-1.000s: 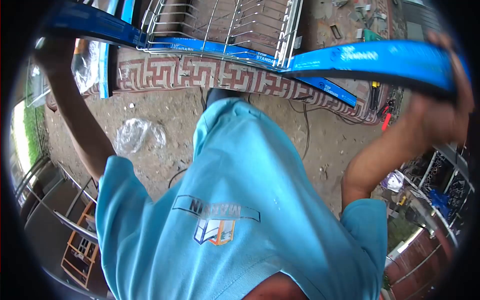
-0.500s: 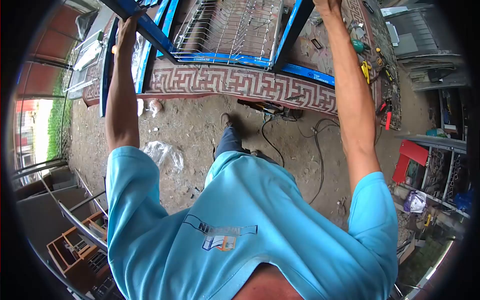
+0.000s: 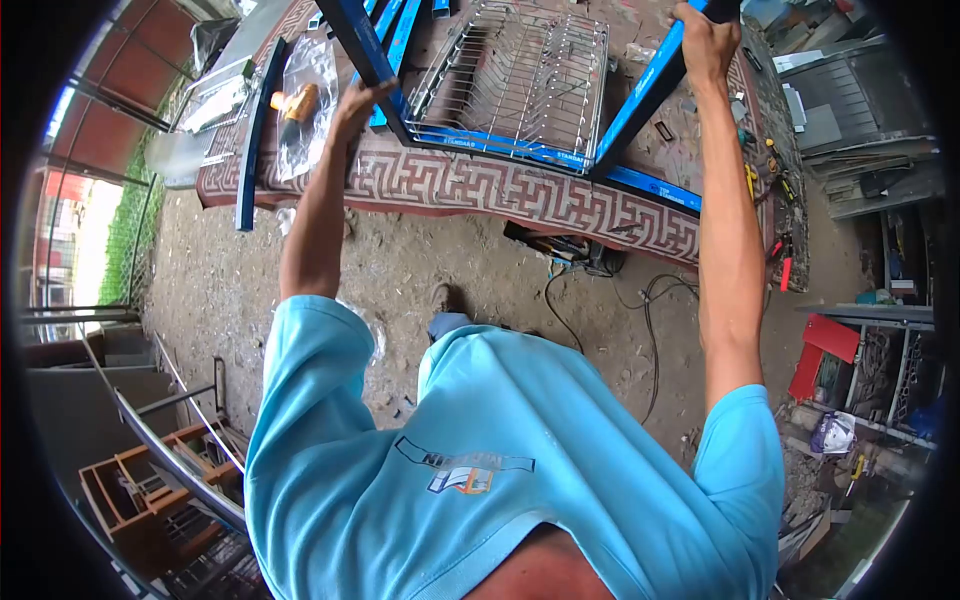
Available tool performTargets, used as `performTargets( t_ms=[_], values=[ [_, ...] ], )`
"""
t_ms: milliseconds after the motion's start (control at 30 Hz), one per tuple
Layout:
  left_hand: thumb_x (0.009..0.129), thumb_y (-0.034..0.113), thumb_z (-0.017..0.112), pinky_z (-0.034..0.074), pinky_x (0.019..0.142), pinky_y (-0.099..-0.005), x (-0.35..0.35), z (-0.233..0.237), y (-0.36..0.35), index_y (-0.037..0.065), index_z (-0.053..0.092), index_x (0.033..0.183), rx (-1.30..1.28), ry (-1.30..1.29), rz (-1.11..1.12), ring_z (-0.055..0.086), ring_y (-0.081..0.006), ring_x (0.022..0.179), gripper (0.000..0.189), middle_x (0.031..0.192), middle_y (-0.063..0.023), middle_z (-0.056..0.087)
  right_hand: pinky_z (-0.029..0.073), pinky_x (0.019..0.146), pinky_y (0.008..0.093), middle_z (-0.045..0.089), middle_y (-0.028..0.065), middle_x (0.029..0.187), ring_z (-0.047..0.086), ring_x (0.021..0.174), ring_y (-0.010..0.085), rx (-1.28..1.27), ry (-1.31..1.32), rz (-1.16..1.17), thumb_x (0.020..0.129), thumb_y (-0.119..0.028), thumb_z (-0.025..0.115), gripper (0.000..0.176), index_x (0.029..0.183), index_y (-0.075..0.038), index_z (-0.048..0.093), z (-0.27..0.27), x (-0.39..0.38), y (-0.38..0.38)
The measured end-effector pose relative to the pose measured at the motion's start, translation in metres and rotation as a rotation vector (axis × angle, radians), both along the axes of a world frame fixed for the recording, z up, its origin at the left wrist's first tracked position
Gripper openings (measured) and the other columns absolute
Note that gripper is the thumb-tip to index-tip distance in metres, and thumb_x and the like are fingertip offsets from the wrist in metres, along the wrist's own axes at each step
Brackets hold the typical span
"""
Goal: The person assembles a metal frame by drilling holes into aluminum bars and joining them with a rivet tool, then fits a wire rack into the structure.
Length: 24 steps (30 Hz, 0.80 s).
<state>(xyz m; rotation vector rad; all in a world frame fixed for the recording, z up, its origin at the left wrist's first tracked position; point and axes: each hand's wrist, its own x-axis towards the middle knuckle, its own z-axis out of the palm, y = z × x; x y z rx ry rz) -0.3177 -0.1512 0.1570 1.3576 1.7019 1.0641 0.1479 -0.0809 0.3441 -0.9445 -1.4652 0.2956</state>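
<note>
A frame of dark metal profiles with blue film stands on the cloth-covered table, its two side bars rising towards me. My left hand has its fingers closed round the left side bar. Higher up, near the end of the right side bar, my right hand grips that bar. Between the bars, a wire dish rack lies behind the frame's lower crosspiece.
A patterned cloth hangs over the table's front edge. On the left, an orange-and-dark power tool lies on clear plastic beside a loose bar. Hand tools lie at the right edge. Black cables cross the dirt floor.
My left hand has come lower and to the right along the left side bar. My right hand has shifted right with the frame. The power tool at left now shows fully.
</note>
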Motion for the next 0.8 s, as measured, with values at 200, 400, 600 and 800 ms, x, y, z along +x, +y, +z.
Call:
performTargets(
  t_ms=[200,400,600,800],
  values=[
    [0.080,0.040,0.068,0.040,0.061,-0.0302,0.003,-0.056,0.014,0.006,0.059,0.094,0.225,-0.009,-0.034,0.049,-0.0105,0.070,0.038,0.078,0.0001,0.056,0.046,0.059,0.0308,0.065,0.0052,0.069,0.060,0.064,0.0180,-0.145,0.126,0.021,0.071,-0.009,0.068,0.012,0.074,0.002,0.066,-0.005,0.012,0.018],
    [0.076,0.043,0.072,0.041,0.096,-0.0378,0.001,-0.049,0.025,-0.005,0.043,0.129,0.183,0.005,-0.104,0.053,-0.0362,0.115,0.077,0.124,-0.0253,0.054,0.051,0.071,0.0307,0.066,0.0131,0.088,0.064,0.077,0.0223,-0.214,0.277,0.110,0.075,0.000,0.061,0.021,0.094,0.008,0.063,-0.009,0.028,0.032],
    [0.066,0.025,0.079,0.043,0.095,-0.0369,-0.027,-0.063,0.038,-0.004,0.035,0.136,-0.150,-0.083,-0.408,0.054,-0.0313,0.114,0.087,0.124,-0.0255,0.054,0.051,0.081,0.0340,0.065,0.0147,0.098,0.063,0.084,0.0239,-0.393,0.320,0.097,0.077,-0.001,0.059,0.024,0.099,0.011,0.060,0.007,0.018,0.008],
    [0.067,0.010,0.073,0.043,0.092,-0.0326,-0.037,-0.067,0.026,-0.002,0.045,0.129,-0.258,-0.505,-0.302,0.054,-0.0169,0.104,0.069,0.114,-0.0103,0.060,0.051,0.073,0.0331,0.063,0.0103,0.090,0.061,0.078,0.0192,-0.251,0.308,-0.365,0.069,-0.002,0.072,0.021,0.087,0.007,0.065,0.000,0.001,-0.016]
  ],
)
